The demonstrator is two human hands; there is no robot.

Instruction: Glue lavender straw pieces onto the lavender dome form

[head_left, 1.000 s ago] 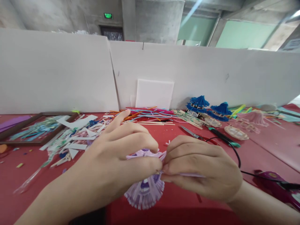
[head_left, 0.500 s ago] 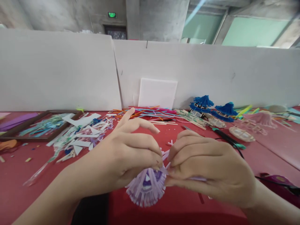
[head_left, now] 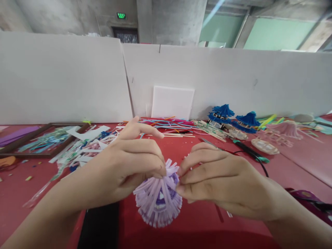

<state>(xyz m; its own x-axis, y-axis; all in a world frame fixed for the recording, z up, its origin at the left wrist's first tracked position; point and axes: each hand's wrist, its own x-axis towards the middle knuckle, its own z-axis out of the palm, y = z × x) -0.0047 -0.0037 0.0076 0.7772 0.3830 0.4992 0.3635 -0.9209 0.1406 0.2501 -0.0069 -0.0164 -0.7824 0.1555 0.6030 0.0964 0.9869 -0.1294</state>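
Observation:
A small cone-shaped roof model of lilac paper strips (head_left: 158, 207), with darker purple showing between the strips, is held up over the red table. My left hand (head_left: 140, 162) pinches it near its top, thumb and fingers closed on the strips, index finger raised. On the model's right side, my right hand (head_left: 218, 176) has its fingers drawn together, the tips touching or very close to the strips. What lies between those fingertips is hidden. Behind the right hand, a pair of scissors (head_left: 207, 141) shows in part.
Two blue roof models (head_left: 247, 121) and a pink one (head_left: 287, 129) stand at the back right, near a black-and-green tool (head_left: 249, 150) with a cable. Coloured strips (head_left: 166, 122) lie at the back middle. Paper scraps (head_left: 88, 133) and a brown frame (head_left: 46, 154) are left. White boards (head_left: 220, 76) rise behind.
My left hand has moved slightly left with the roof model, uncovering more of its top strips. The right hand has shifted slightly left, and the lilac strip seen under it is out of sight.

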